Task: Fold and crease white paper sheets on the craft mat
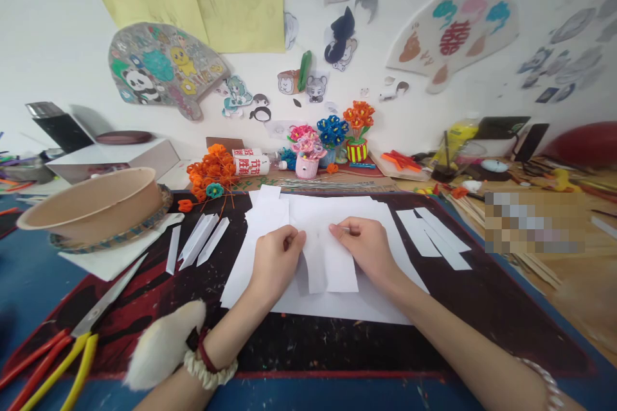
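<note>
Left fingers [299, 243]: thumb and fingers pinched together, with no gap to speak of, on the left edge of the paper
Right fingers [343, 236]: pinched likewise on its right edge, level with the left fingers
Paper [340, 273]: white, between both sets of fingers, its lower end spreading toward the wearer below them
Sheets [299, 309]: white, overlapping, flat underneath the fingers
Folded strips [213, 242]: white, creased lengthwise, left of the left fingers
Flat strips [418, 233]: white, overlapping, right of the right fingers
Scissors [87, 326]: blades apart, red and yellow handles, well to the left of the left fingers and nearer the wearer
Fluffy thing [166, 347]: white, just beside the left wrist, below the left fingers
Bowl [116, 212]: tan, far left of the left fingers
Orange flowers [212, 173]: beyond the left fingers, to their left
Pink pot [307, 168]: beyond the fingers, holding pink blooms
Striped pot [357, 152]: red and yellow, beyond the right fingers
Mat [482, 314]: dark, red-edged, beneath the sheets and fingers
Tabletop [571, 268]: bare wood showing far right of the right fingers
</note>
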### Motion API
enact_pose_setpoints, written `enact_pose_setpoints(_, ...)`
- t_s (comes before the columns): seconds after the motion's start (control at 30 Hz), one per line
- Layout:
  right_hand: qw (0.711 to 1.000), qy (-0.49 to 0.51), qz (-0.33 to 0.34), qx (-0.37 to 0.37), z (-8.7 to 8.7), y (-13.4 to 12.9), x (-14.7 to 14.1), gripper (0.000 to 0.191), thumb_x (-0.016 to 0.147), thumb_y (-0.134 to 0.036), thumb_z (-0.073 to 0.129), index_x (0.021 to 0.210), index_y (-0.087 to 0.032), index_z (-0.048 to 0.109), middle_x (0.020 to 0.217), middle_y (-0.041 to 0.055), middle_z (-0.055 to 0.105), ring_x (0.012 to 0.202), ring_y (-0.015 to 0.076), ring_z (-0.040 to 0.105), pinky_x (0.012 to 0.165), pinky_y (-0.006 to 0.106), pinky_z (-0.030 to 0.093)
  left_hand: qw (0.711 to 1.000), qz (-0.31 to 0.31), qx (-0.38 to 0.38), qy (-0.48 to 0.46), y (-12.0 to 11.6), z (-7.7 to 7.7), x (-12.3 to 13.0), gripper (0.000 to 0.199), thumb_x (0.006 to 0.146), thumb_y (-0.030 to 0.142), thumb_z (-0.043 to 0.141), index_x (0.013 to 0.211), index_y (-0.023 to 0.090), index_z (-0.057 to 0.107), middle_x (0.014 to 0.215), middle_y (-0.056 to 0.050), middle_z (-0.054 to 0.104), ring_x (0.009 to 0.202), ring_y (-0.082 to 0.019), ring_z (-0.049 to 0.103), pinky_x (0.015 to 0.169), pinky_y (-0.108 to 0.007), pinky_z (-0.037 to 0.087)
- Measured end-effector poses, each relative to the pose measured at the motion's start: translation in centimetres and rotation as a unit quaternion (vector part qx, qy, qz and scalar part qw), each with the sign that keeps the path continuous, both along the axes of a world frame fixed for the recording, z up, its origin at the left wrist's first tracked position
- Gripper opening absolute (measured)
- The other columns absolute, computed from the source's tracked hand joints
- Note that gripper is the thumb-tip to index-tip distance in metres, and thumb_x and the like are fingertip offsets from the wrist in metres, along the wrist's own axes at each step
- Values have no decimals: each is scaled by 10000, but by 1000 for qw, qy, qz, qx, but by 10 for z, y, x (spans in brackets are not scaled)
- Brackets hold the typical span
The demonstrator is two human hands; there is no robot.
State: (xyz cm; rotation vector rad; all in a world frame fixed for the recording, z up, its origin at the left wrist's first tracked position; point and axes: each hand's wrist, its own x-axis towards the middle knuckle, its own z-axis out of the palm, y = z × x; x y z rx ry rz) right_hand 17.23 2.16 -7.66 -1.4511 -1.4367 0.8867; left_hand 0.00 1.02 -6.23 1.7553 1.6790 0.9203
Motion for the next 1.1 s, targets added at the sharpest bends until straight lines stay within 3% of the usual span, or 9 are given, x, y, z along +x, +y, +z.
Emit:
enact_pose_setpoints(0.2, 992, 108, 46, -51, 5, -2, 2, 332, 719, -454, 670, 871, -160, 682, 768, 73, 694, 673, 209, 615, 565, 291, 439, 999, 17, 21, -45, -1, 0, 1, 303, 812, 387, 469, 583, 191, 495, 538, 35, 482, 528, -121, 404, 556, -245, 294)
enact_pose_setpoints(0.3, 991, 96, 68, -63, 5, -3, 1, 318, 723, -477, 655, 707, -160, 636, 654, 34, 623, 576, 168, 538, 504, 271, 380, 998, 15, 35, -48, -1, 0, 1, 294, 817, 391, 468, 601, 193, 495, 545, 41, 460, 528, -118, 397, 552, -242, 294)
enact_pose_setpoints(0.37, 998, 39, 32, -29, 4, -4, -1, 367, 737, -480, 632, 560, -181, 513, 536, -22, 484, 505, 120, 409, 464, 253, 290, 999, 10, 36, -27, 0, -1, 1, 301, 815, 393, 477, 590, 193, 487, 532, 44, 435, 524, -118, 384, 551, -243, 289)
enact_pose_setpoints(0.53, 999, -21, -21, 26, 0, -6, -6, 465, 771, -454, 578, 516, -223, 265, 507, -67, 232, 506, 95, 225, 460, 254, 177, 1000, 9, 23, 3, 0, -3, 2, 322, 816, 362, 467, 542, 194, 451, 501, 40, 415, 513, -121, 374, 548, -250, 274)
enact_pose_setpoints(1.1, 997, 4, -79, 13, 1, -15, -13, 482, 752, -389, 584, 511, -229, 199, 512, -63, 176, 512, 98, 184, 464, 263, 152, 1000, 11, 18, -11, -2, -3, 4, 339, 820, 380, 458, 545, 190, 509, 501, 28, 477, 512, -126, 401, 546, -251, 287)
